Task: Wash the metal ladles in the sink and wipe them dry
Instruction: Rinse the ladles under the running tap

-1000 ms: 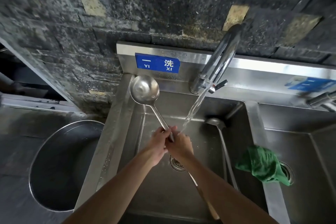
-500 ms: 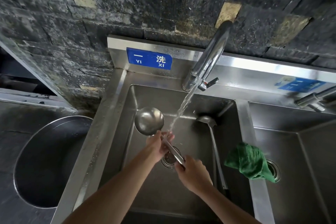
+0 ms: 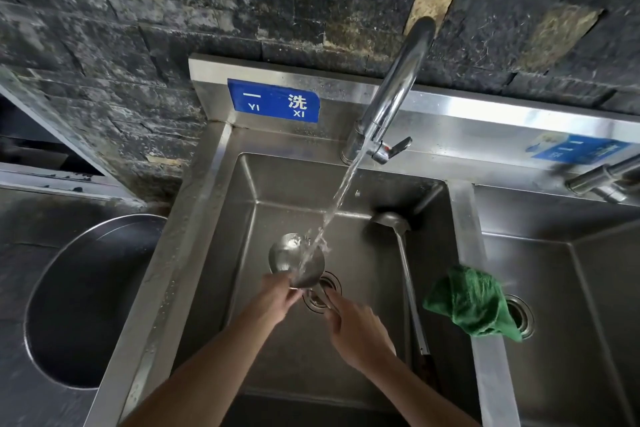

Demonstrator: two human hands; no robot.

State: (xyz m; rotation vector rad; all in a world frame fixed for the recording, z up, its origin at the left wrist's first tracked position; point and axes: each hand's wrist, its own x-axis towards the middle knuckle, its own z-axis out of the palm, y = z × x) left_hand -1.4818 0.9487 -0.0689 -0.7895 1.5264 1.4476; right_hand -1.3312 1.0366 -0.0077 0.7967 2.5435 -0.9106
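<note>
Under one running tap (image 3: pixel 391 94), two hands (image 3: pixel 277 298) gripping one ladle (image 3: pixel 294 260), second ladle (image 3: pixel 401 253) lying apart, one green cloth (image 3: pixel 471 302)

A steel sink (image 3: pixel 211 204) with two basins stands against the dark stone wall. In the left basin a ladle (image 3: pixel 401 253) lies with its bowl in the far right corner and its handle running toward the near side along the right wall. A green cloth (image 3: pixel 474 305) is draped over the divider (image 3: pixel 464 218) between the basins, hanging partly into the right one. A drain (image 3: pixel 322 295) sits in the middle of the left basin floor.
</note>
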